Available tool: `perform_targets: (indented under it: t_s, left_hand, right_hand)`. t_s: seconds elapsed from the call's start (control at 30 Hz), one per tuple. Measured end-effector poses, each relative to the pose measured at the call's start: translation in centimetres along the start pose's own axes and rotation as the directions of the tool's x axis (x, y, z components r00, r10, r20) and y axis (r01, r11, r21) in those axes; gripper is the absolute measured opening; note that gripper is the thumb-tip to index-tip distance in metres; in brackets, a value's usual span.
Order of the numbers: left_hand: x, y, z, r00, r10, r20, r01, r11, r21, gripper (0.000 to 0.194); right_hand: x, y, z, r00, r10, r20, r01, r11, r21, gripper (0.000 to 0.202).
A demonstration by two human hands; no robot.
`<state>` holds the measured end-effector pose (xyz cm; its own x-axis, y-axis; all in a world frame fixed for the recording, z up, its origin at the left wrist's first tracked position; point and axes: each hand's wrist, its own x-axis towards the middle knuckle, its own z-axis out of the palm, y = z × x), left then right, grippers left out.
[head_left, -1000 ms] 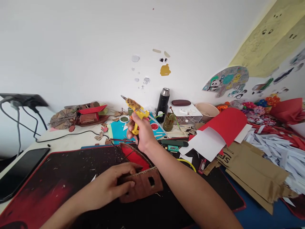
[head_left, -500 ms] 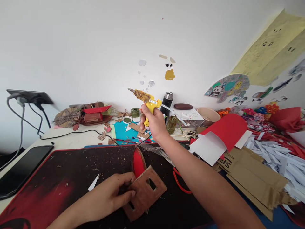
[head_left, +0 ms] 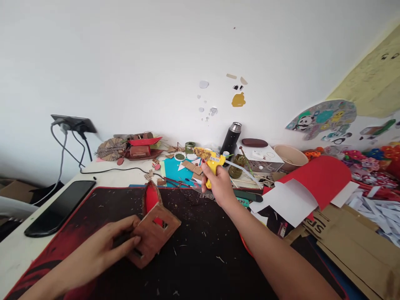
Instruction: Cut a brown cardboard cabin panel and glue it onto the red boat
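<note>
My left hand [head_left: 114, 243] pinches the near edge of a brown cardboard model [head_left: 153, 239], a tilted panel with square cut-out windows. Behind the panel rises a pointed, boat-like piece with a red inside [head_left: 151, 199]. My right hand [head_left: 218, 182] is wrapped round the handle of a yellow hot glue gun [head_left: 215, 163], which has a stained barrel and a clear glue stick out of its back. The gun is held above the far edge of the dark mat [head_left: 200, 258], apart from the model, its nozzle end towards the left.
A phone [head_left: 59, 208] lies on the left of the table. Finished model boats [head_left: 140, 150], a black flask [head_left: 231, 138] and a pink bowl [head_left: 286, 156] stand along the wall. Red card [head_left: 325, 179] and cardboard sheets [head_left: 350, 237] lie on the right. Power cables [head_left: 64, 146] hang from a wall socket.
The glue gun in my right hand has come down from in front of the wall towards the table. The view has turned left. My left hand still grips the cardboard model.
</note>
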<state>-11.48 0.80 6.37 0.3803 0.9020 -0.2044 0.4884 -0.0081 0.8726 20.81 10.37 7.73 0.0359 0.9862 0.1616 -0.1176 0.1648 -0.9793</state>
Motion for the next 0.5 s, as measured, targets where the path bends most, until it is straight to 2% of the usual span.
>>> perform_targets:
  t_s: [0.03,0.13,0.23,0.33,0.4,0.5]
  left_hand:
    - [0.8,0.5,-0.2,0.998,0.008,0.057,-0.011,0.999,0.047,0.034]
    - [3.3,1.5,-0.7,0.993,0.027,0.116,-0.038,0.995,0.095,0.039]
    - [5.2,1.4,-1.2,0.985,0.024,0.17,-0.038,0.996,0.077,0.04]
    - [6.0,1.2,-1.8,0.979,0.023,0.204,-0.04,0.996,0.076,0.04]
    - [6.0,1.3,-2.1,0.988,0.024,0.153,-0.031,0.999,0.039,0.041]
    - [5.8,1.6,-2.7,0.997,0.014,-0.072,-0.019,0.997,-0.069,0.042]
  right_hand:
    - [-0.8,0.6,0.1,0.999,0.03,0.018,-0.03,1.0,-0.002,0.047]
    - [-3.0,2.1,0.0,0.994,0.104,0.037,-0.103,0.994,-0.027,0.047]
    - [-4.5,3.0,-0.2,0.982,0.181,0.063,-0.181,0.984,-0.005,0.047]
    - [-4.9,3.5,-0.4,0.976,0.208,0.06,-0.21,0.977,0.034,0.046]
    - [-4.8,3.6,-0.5,0.974,0.22,0.057,-0.223,0.973,0.061,0.046]
    - [-4.4,3.5,-0.6,0.965,0.247,0.084,-0.256,0.958,0.128,0.048]
